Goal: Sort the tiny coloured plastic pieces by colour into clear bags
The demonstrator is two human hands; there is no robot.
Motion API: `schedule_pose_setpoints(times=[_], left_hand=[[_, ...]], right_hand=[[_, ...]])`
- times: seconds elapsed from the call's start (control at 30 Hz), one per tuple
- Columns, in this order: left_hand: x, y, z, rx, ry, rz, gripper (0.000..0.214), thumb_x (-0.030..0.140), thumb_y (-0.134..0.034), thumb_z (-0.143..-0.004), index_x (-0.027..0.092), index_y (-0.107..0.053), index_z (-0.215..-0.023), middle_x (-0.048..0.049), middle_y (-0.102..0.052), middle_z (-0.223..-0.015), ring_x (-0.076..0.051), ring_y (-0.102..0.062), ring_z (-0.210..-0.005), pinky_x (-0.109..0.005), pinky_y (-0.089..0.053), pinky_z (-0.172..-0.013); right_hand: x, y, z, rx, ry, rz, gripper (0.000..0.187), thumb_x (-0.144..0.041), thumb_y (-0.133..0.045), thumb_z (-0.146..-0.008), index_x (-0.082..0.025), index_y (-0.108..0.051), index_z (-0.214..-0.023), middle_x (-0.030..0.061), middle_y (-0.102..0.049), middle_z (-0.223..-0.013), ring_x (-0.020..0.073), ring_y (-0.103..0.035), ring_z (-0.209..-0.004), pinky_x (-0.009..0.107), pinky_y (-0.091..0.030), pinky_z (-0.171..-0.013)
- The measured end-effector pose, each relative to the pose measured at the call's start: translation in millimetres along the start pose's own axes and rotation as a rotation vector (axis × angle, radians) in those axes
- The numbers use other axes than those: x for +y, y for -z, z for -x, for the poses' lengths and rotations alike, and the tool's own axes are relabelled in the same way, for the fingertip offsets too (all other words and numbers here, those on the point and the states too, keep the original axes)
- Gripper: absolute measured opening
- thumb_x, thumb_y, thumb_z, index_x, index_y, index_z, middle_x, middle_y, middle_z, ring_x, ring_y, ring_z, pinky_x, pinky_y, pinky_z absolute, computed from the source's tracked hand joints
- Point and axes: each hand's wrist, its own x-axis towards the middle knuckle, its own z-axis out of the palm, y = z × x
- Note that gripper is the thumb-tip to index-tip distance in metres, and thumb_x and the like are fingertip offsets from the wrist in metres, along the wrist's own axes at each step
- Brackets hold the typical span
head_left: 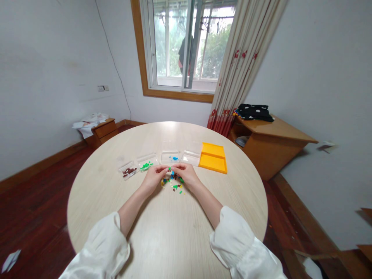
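My left hand (154, 179) and my right hand (186, 175) meet above the middle of the table, fingers pinched. Between their fingertips is a small green plastic brick (169, 168), with a bit of brown beside it; its exact shape is too small to make out. Just under the hands lies a loose pile of tiny plastic bricks (176, 186) in green, brown, blue and yellow, partly hidden by my fingers. Behind them stand clear trays: one with brown bricks (129, 171), one with green bricks (145, 166), one with blue bricks (174, 158), and another clear tray (191, 158).
An open yellow case (213, 162) lies at the right end of the trays on the round table (162, 232). A wooden desk (276, 133) with black cloth (254, 112) stands back right. Papers (90, 122) lie on a low cabinet at left. A person shows beyond the window.
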Motion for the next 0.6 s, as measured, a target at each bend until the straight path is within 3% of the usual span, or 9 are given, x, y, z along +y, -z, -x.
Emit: schedule_pose_setpoints(times=[0.6], left_hand=[[6.2,-1.9,2.7,0.002,-0.004,-0.007,0.029,0.038,-0.075,-0.055,0.013,-0.073,-0.068,-0.0074,-0.07,-0.067,-0.015,-0.056,-0.059,-0.025,-0.041,-0.056]], right_hand=[[-2.1,-0.6,1.6,0.001,0.008,0.004,0.029,-0.04,-0.077,-0.049,-0.016,-0.066,-0.058,-0.0013,-0.058,-0.053,0.0107,-0.049,-0.055,0.024,-0.035,-0.053]])
